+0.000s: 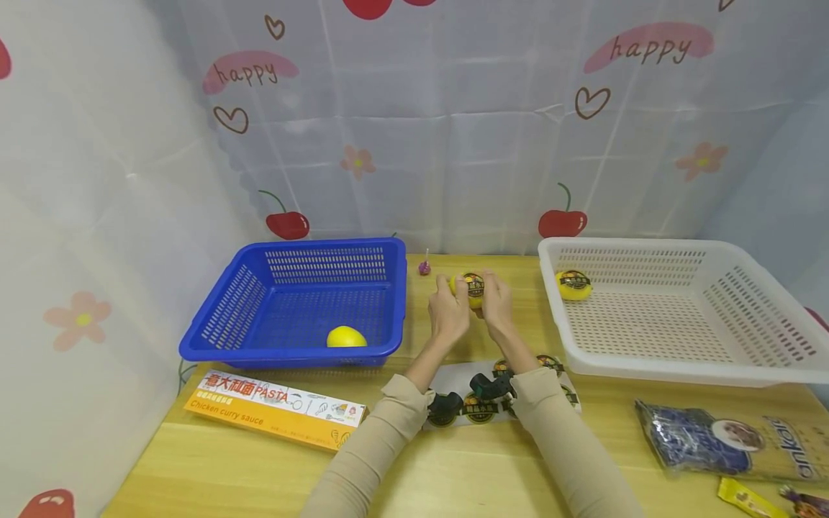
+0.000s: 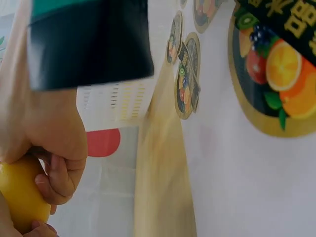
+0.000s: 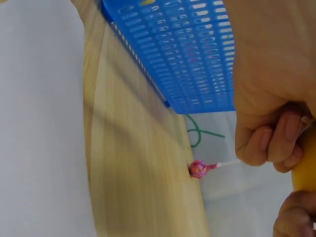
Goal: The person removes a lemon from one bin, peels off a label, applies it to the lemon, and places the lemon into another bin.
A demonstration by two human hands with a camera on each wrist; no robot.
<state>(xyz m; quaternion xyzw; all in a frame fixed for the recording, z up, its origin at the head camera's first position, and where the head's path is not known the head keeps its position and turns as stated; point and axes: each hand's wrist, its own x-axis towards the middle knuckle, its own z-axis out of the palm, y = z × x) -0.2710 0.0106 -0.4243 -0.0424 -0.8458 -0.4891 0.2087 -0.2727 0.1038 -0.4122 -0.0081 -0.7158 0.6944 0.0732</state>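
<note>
Between both hands, above the table, is a yellow lemon (image 1: 476, 296) with a round black-and-gold fruit sticker facing up. My left hand (image 1: 450, 311) grips its left side, and my right hand (image 1: 496, 306) grips its right side with curled fingers. The lemon (image 2: 22, 192) also shows at the edge of the left wrist view, and a slice of the lemon (image 3: 304, 163) in the right wrist view. Under the forearms lies a white sheet of fruit stickers (image 1: 460, 375). A stickered lemon (image 1: 573, 291) sits in the white basket (image 1: 637, 368); a lemon (image 1: 346, 336) without a visible sticker is in the blue basket (image 1: 291, 354).
A wrapped lollipop (image 1: 424, 267) stands by the back edge. At the left front lies a pasta box (image 1: 275, 410). A bag of noodles (image 1: 732, 440), a yellow packet (image 1: 748, 498) and a dark wrapped sweet (image 1: 806, 502) lie at the right front. A printed curtain hangs behind.
</note>
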